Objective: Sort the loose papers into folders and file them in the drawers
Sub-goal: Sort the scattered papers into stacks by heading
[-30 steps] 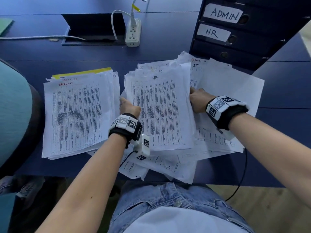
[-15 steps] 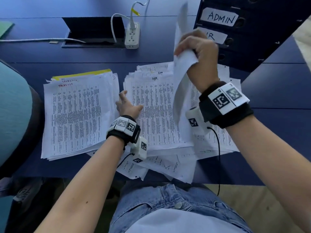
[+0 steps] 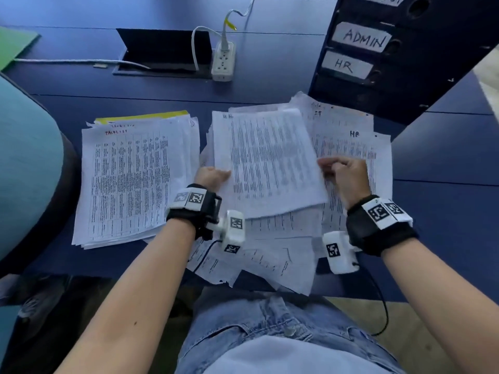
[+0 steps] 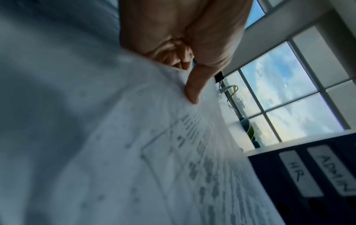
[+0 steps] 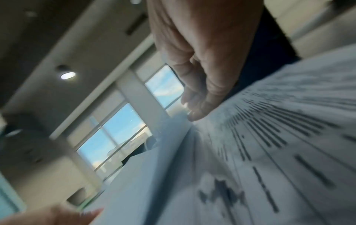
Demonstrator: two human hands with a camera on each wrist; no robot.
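Note:
A sheaf of printed papers marked HR [image 3: 270, 163] lies slightly turned in the middle of the blue desk. My left hand [image 3: 213, 175] grips its left edge, with the thumb [image 4: 194, 88] on top and the fingers curled beneath. My right hand [image 3: 343, 174] holds the sheaf's right edge with curled fingers [image 5: 200, 106]. To the right, a single sheet marked HR [image 3: 353, 147] lies on sheets marked IT and Admin. A TASKLIST stack [image 3: 129, 182] rests on a yellow folder [image 3: 151, 117] at the left. The dark drawer unit [image 3: 405, 63] carries ADMIN [image 3: 363, 39] and HR [image 3: 347, 66] labels.
More loose sheets [image 3: 270, 260] spread under the sheaf and overhang the desk's near edge. A white power strip [image 3: 222, 62] with cables and an open cable hatch sit at the back. A green folder [image 3: 13, 44] lies far left, beside a teal chair [image 3: 24, 163].
My right hand lifted a sheet high, laid it on the right pile and came back down to the middle sheaf. My left hand went from resting on the sheaf to gripping its edge.

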